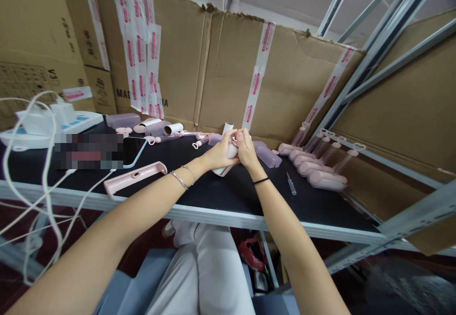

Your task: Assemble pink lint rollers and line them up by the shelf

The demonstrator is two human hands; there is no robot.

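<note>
My left hand (221, 153) and my right hand (246, 149) meet over the middle of the black tabletop, both closed around a white and pink rounded casing (232, 151). The fingers cover most of it, so its exact kind does not show. Left of my hands lies a long, open pink shell (137, 178). Purple translucent blocks (268, 156) sit just behind and right of my right hand. Farther right, a small clear-handled tool (291, 183) rests on the table.
Several pink cylinders (322, 175) with heart-shaped loops line the right side. White tubes (173, 128) and pink parts lie along the back by the cardboard wall (221, 68). A phone (135, 151), power strip (83, 122) and white cables (44, 163) occupy the left.
</note>
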